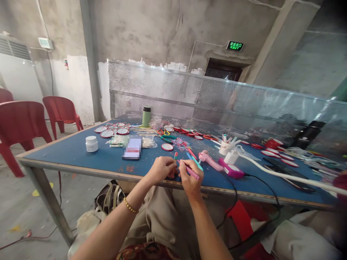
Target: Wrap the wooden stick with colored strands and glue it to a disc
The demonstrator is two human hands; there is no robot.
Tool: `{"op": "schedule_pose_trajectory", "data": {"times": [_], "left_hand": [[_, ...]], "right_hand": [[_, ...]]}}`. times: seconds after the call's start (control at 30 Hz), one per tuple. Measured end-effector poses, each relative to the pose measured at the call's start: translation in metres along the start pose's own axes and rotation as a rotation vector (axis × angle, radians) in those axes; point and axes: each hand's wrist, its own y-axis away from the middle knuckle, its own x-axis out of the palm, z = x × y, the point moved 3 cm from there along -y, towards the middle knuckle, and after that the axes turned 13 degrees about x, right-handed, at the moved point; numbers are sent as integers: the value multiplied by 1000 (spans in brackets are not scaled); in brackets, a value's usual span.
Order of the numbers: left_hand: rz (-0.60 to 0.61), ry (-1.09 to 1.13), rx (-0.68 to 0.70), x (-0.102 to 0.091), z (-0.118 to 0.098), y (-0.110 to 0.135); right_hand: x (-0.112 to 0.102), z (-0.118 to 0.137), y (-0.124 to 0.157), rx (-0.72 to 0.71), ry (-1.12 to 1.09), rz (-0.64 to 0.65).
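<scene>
Close to the table's front edge, my left hand (163,169) is closed in a pinch on a small red and green piece (176,155) that sticks up above the fingertips. My right hand (190,182) grips a pink pen (193,174), its tip pointing toward the left fingertips. Whether the tip touches the piece I cannot tell. Just beyond the right hand lie blue and teal pens (196,162). A round red-rimmed disc (167,147) rests on the blue table (108,164) past both hands, near a tangle of thin pink and blue pieces (181,144).
Left of the hands are a phone (133,148) and a white jar (91,144). A green bottle (146,116) and teal-handled pliers (168,139) stand or lie farther back. To the right sit a pink handheld tool (210,161), a purple box (231,169) and a pen cup (225,148).
</scene>
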Motion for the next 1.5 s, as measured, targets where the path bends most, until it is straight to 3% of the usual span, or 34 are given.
{"op": "schedule_pose_trajectory", "data": {"times": [1.27, 1.5], "left_hand": [[-8, 5, -1, 0, -2, 1], [-6, 74, -16, 2, 6, -1]], "right_hand": [[-1, 3, 1, -4, 43, -5], [-4, 6, 3, 18, -13, -27]]}}
